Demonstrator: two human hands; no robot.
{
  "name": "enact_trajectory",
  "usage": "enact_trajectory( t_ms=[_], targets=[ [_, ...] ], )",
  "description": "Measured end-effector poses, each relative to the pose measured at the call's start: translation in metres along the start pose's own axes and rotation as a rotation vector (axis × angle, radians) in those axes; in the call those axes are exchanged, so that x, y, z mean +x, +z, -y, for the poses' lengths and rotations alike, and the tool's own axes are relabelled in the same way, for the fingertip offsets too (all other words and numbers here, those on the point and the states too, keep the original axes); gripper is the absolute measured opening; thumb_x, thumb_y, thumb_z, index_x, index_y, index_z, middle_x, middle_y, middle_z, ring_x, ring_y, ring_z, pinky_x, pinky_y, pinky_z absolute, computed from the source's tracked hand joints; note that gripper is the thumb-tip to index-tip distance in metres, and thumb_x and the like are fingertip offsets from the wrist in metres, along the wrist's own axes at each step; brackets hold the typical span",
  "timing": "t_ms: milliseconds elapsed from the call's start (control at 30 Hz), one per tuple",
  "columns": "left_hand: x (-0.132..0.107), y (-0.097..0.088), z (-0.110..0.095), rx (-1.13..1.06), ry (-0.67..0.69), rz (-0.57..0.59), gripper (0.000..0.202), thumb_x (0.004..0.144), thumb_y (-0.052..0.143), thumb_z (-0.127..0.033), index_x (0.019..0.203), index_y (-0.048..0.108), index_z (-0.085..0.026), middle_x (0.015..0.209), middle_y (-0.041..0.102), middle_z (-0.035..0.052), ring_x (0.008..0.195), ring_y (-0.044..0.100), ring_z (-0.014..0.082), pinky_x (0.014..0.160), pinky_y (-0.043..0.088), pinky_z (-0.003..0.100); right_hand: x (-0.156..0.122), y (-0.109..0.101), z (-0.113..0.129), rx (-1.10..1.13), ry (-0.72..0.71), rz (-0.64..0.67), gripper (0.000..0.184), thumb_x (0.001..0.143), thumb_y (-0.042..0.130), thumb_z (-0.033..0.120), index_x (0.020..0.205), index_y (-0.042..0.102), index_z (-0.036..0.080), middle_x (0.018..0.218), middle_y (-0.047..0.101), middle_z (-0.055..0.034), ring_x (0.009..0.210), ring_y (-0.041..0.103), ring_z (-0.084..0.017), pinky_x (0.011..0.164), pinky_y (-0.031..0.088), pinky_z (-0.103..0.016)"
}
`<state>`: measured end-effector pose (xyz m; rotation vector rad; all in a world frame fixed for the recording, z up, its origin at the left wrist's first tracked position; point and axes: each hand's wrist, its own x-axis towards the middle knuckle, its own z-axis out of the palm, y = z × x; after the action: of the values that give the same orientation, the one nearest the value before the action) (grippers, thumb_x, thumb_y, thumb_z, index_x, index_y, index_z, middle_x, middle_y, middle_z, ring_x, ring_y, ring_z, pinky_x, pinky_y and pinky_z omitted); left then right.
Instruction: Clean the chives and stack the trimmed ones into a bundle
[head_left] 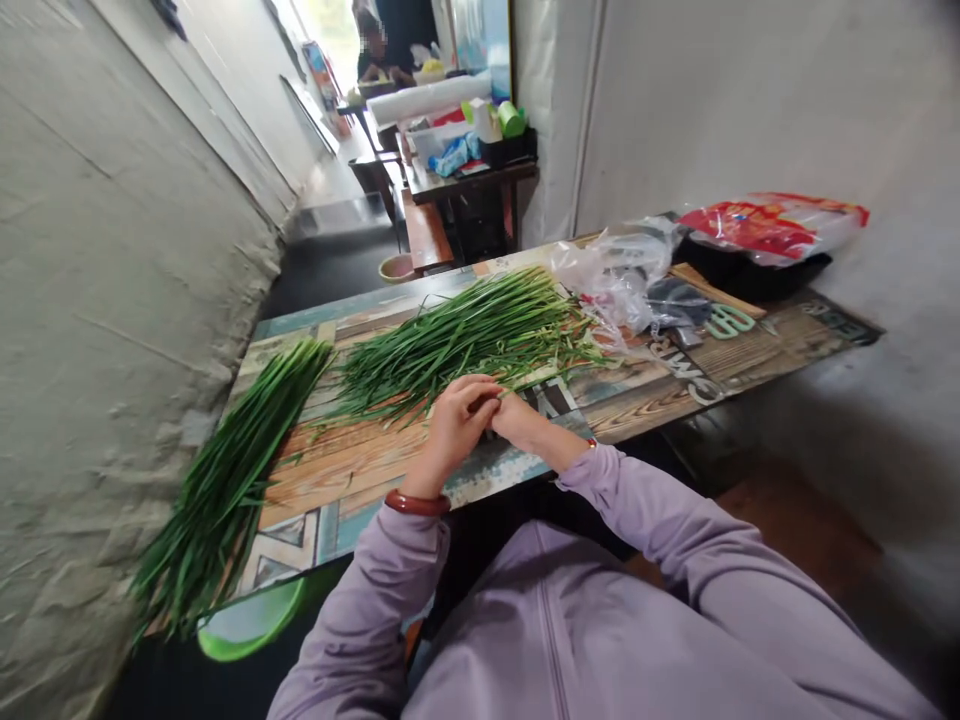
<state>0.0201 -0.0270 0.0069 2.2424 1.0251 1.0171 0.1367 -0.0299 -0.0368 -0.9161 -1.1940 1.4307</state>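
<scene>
Long green garlic chives (450,335) lie in a loose heap across the wood-patterned table (352,470), their pale ends pointing right. My left hand (459,425) and my right hand (517,418) meet at the near edge of this heap, fingers closed and touching. A thin chive stalk shows at the fingertips; most of what is pinched is hidden by the fingers. Farther left, a neater bundle of chives (247,460) lies with its leaf tips hanging over the table's left edge. Short pale scraps are scattered by the heap's right end.
Right of the heap are a clear plastic bag (622,270), green-handled scissors (729,322) and a red-and-clear package (780,225) on a black container. A green-rimmed basin (251,625) sits below the table. Behind stand a cluttered table (480,175), a bench (426,232) and a seated person (379,65).
</scene>
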Motion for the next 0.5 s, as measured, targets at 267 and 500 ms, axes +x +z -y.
enact_trajectory(
  t_ms=[267,500],
  targets=[
    [0.024,0.007,-0.004,0.054,0.091,0.028,0.012,0.086,0.062,-0.021,0.093,0.072,-0.019,0.1,0.073,0.0088,0.095,0.068,0.0191,0.087,0.054,0.034,0.009,-0.017,-0.003,-0.031,-0.009,-0.018,0.014,0.068,0.058,0.012,0.079,0.066,0.016,0.074,0.067,0.0005,0.073,0.06,-0.014,0.066,0.05,-0.024],
    [0.039,-0.027,0.0,0.081,-0.016,0.048,0.016,0.09,0.054,-0.024,0.089,0.069,-0.018,0.092,0.074,0.0057,0.085,0.068,0.0154,0.079,0.052,0.027,0.021,-0.022,0.019,-0.381,-0.195,0.272,0.015,0.077,0.065,0.015,0.092,0.068,0.012,0.083,0.069,-0.001,0.076,0.062,-0.014,0.07,0.051,-0.026]
  ],
)
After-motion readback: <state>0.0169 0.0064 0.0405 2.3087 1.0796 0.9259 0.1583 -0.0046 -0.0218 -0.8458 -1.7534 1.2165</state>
